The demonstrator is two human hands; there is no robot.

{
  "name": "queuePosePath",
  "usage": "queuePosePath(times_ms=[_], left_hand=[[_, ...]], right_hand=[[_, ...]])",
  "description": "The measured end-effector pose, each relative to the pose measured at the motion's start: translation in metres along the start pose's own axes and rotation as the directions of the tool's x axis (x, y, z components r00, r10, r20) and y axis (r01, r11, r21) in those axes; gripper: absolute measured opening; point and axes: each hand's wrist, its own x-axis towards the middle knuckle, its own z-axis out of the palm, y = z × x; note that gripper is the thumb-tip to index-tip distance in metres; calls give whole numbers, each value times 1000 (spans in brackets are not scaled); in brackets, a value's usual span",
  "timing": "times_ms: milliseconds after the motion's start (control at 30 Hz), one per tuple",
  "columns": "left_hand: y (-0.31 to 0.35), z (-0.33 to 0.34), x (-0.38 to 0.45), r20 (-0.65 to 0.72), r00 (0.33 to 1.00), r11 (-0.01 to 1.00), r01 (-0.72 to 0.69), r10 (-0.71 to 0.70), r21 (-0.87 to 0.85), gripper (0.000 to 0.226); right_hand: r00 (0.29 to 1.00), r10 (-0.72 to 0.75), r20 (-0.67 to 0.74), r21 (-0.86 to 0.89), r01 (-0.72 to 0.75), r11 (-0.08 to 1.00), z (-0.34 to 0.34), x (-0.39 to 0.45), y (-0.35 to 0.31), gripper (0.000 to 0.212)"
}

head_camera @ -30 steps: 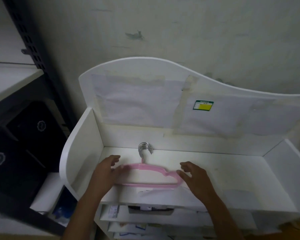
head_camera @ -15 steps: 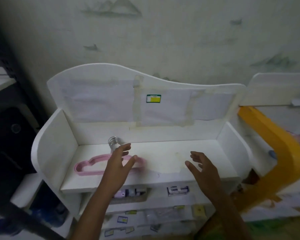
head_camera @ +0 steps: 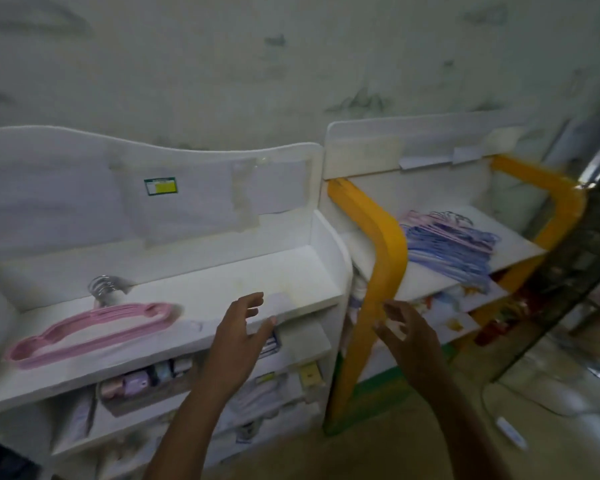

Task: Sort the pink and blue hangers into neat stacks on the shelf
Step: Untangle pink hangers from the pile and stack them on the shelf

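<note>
A stack of pink hangers (head_camera: 87, 329) lies flat at the left end of the white shelf (head_camera: 243, 282), metal hooks (head_camera: 104, 289) pointing to the back. A mixed heap of blue and pink hangers (head_camera: 447, 244) rests on the neighbouring shelf with the yellow frame (head_camera: 383, 258) at the right. My left hand (head_camera: 239, 337) hovers open in front of the white shelf's front edge, holding nothing. Just in front of the yellow frame, my right hand (head_camera: 409, 337) is open too, fingers spread and empty.
Lower shelves (head_camera: 194, 382) of the white unit hold small boxes and packets. A green-and-yellow label (head_camera: 160, 186) is stuck on the back panel. A stained wall (head_camera: 291, 64) stands behind both units. Blurred metal parts (head_camera: 596, 161) and clutter fill the far right.
Both hands have let go of the pink hangers and moved right, away from the stack. The view has swung right, bringing the yellow-framed shelf and its hanger heap into sight.
</note>
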Motion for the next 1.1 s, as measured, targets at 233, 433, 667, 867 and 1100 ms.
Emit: queuePosePath(times_ms=[233, 433, 667, 867, 1100], left_hand=[[47, 87, 26, 136, 990, 999, -47, 49, -21, 39], [76, 160, 58, 242, 966, 995, -79, 90, -54, 40], [116, 243, 129, 337, 927, 985, -133, 164, -113, 32], [124, 294, 189, 379, 871, 950, -282, 313, -136, 37], [127, 339, 232, 426, 860, 959, -234, 280, -159, 36]], right_hand=[[984, 92, -155, -6, -94, 996, -80, -12, 49, 48], [952, 167, -256, 5, -172, 985, -122, -6, 90, 59], [912, 220, -346, -7, -237, 971, -169, 48, 127, 42], [886, 206, -416, -12, -231, 973, -189, 100, 143, 32], [874, 232, -427, 1, -257, 966, -197, 134, 172, 42]])
